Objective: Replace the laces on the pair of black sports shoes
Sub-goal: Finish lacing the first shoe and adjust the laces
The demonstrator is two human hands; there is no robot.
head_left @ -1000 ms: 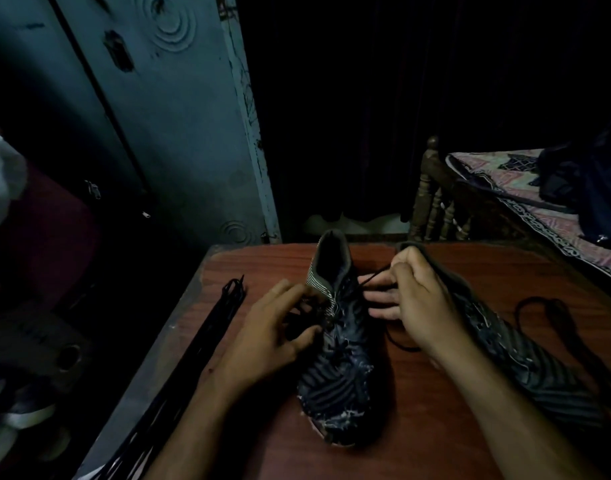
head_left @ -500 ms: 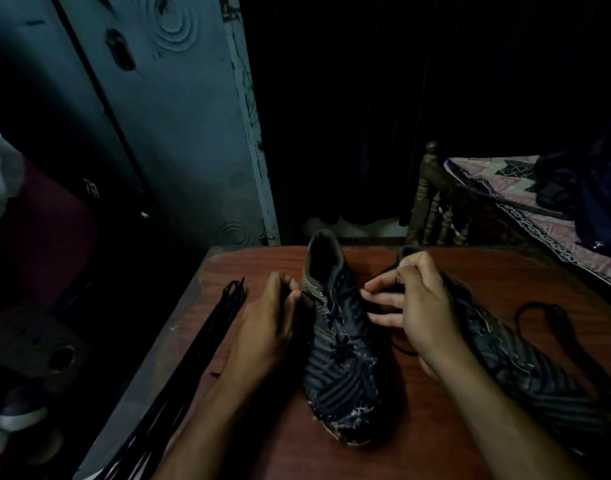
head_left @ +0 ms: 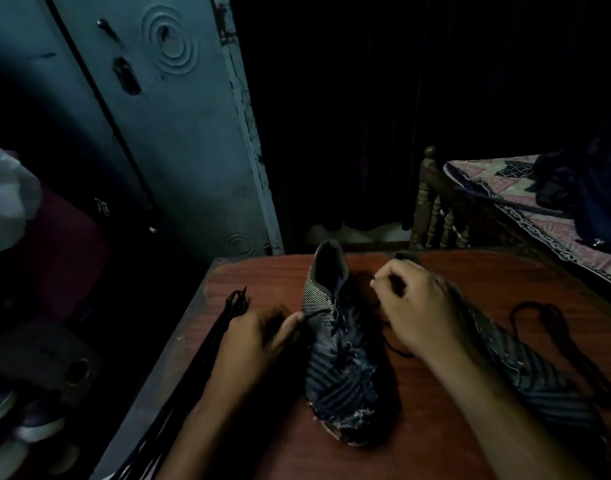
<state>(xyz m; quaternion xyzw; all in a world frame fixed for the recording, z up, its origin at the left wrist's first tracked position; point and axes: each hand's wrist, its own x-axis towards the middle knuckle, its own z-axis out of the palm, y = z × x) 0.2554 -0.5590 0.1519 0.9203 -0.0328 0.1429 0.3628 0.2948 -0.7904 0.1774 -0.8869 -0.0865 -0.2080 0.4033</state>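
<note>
Two striped black shoes lie on a reddish wooden table (head_left: 453,445), and both hands work at the nearer one; far left, beyond the table edge, pale shoes (head_left: 16,427) sit in shadow below a white cloth (head_left: 6,199), with a blue-grey door (head_left: 179,133) rising behind; a bundle of black laces (head_left: 207,344) runs along the table's left edge, its tips near the far corner. The left hand (head_left: 255,344) lies just beside that bundle, fingers curled, thumb and fingertips pinching one end of the lace (head_left: 335,327) drawn sideways from the shoe's upper eyelets; motion blur hides the finer detail of the grip. The centre shoe (head_left: 338,368) rests sole down, heel opening away from the person, toe worn and scuffed. The right hand (head_left: 418,313) hovers just right of it, fingers bent, pinching the lace's other end near the heel; a slack loop trails onto the wood under the wrist. That hand and forearm cover much of the second shoe (head_left: 525,368), which lies behind them, angled toward the right; a loose black lace (head_left: 546,317) curls on the table beyond it; a wooden bed frame (head_left: 432,202) with a patterned sheet (head_left: 504,188) stands at far right.
</note>
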